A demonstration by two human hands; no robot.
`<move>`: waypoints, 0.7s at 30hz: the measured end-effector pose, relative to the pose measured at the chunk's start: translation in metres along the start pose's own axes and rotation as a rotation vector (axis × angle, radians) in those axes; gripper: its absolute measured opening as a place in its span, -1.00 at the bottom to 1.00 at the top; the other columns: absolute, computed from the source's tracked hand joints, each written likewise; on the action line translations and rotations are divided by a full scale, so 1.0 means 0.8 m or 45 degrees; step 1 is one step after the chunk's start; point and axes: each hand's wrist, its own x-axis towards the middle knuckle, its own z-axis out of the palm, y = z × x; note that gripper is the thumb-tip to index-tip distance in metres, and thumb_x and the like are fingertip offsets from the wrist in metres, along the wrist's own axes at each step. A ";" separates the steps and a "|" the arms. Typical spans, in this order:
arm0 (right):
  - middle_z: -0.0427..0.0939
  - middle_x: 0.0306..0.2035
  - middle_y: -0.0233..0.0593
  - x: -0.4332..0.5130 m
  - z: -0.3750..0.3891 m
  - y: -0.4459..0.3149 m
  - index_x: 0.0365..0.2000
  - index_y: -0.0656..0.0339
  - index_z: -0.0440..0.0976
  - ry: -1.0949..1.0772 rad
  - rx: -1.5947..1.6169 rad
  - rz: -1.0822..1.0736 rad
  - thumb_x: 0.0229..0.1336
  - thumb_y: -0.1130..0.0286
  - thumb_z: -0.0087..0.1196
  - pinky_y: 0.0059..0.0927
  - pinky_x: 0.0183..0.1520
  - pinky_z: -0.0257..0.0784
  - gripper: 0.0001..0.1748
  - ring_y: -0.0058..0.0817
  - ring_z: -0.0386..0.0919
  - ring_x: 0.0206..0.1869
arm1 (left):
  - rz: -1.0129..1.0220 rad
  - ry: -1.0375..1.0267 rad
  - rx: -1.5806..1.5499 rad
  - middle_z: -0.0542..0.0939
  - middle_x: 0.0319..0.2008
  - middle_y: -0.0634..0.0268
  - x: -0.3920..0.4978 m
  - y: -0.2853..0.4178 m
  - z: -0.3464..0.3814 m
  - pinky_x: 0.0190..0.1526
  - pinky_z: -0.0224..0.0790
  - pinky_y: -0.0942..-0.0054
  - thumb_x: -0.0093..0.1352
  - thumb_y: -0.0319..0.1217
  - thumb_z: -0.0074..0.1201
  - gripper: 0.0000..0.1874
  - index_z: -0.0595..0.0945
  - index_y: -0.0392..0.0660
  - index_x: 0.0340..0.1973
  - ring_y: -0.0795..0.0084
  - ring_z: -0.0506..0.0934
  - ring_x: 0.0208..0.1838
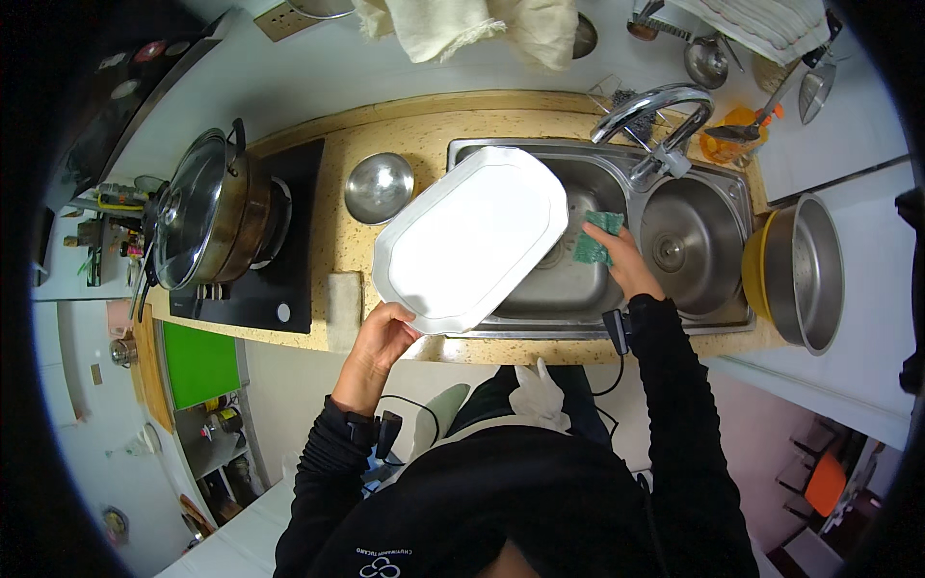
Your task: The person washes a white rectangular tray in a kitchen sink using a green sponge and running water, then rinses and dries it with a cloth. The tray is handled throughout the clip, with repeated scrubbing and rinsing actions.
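My left hand (386, 334) grips the near-left corner of a large white serving dish (473, 238), thumb on its rim. The dish is tilted and spans the counter and the left basin of the steel double sink (571, 307). In my right hand (627, 261) is a green scouring pad (597, 237), held over the left basin just right of the dish and apart from it. The chrome faucet (654, 119) arches behind the sink; no running water is visible. To the left of the dish a steel bowl (379, 188) sits on the counter.
A lidded pot (209, 209) stands on the black cooktop (296, 289) at left. A folded cloth (344, 311) lies at the counter's front edge. Steel and yellow basins (802, 274) stand on edge right of the sink. Ladles and towels (448, 25) hang along the wall.
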 end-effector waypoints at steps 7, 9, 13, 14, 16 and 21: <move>0.47 -0.11 -0.16 0.001 -0.020 0.020 -0.04 0.30 0.31 0.184 0.187 0.182 0.03 0.59 0.04 -0.34 -0.04 0.48 -0.58 -0.30 0.52 -0.08 | -0.016 -0.009 0.018 0.46 -0.06 0.03 -0.006 0.000 -0.001 -0.10 0.51 0.22 0.00 -0.65 -0.08 -0.37 0.32 -0.38 0.07 0.15 0.52 -0.10; 0.48 -0.16 -0.18 0.000 -0.020 0.025 -0.05 0.28 0.32 0.125 0.240 0.147 0.02 0.61 -0.02 -0.35 -0.05 0.47 -0.60 -0.31 0.51 -0.10 | 0.006 -0.050 -0.003 0.46 -0.08 0.03 -0.006 -0.002 -0.001 -0.11 0.51 0.24 -0.01 -0.65 -0.08 -0.37 0.33 -0.38 0.06 0.17 0.52 -0.10; 0.46 -0.28 -0.29 -0.005 -0.013 0.027 -0.16 0.22 0.39 0.135 0.095 0.044 0.11 0.47 0.04 -0.42 -0.15 0.44 -0.75 -0.42 0.47 -0.24 | -0.005 -0.006 0.081 0.46 -0.07 0.03 -0.007 -0.004 -0.005 -0.11 0.50 0.23 -0.03 -0.66 -0.08 -0.33 0.32 -0.34 0.09 0.15 0.52 -0.10; 0.44 -0.33 -0.33 -0.006 -0.011 0.025 -0.19 0.21 0.41 0.157 0.094 0.078 0.13 0.40 0.05 -0.44 -0.18 0.41 -0.78 -0.46 0.43 -0.28 | 0.012 -0.003 0.107 0.46 -0.07 0.04 -0.008 -0.005 -0.006 -0.10 0.50 0.23 -0.04 -0.67 -0.08 -0.32 0.32 -0.33 0.10 0.15 0.51 -0.10; 0.40 -0.43 -0.40 -0.007 -0.005 0.017 -0.26 0.19 0.45 0.166 0.101 0.132 0.18 0.26 0.08 -0.49 -0.24 0.35 -0.78 -0.53 0.36 -0.37 | 0.032 -0.006 0.162 0.46 -0.08 0.06 -0.012 -0.005 -0.007 -0.13 0.50 0.28 -0.04 -0.66 -0.07 -0.31 0.31 -0.32 0.11 0.18 0.52 -0.13; 0.35 -0.54 -0.48 -0.014 0.017 -0.027 -0.28 0.20 0.52 0.019 -0.329 -0.144 0.20 0.09 0.07 -0.55 -0.30 0.28 -0.65 -0.62 0.30 -0.43 | 0.051 0.011 0.193 0.45 -0.07 0.12 -0.029 -0.001 -0.006 -0.09 0.44 0.32 -0.03 -0.66 -0.04 -0.27 0.30 -0.27 0.15 0.24 0.49 -0.08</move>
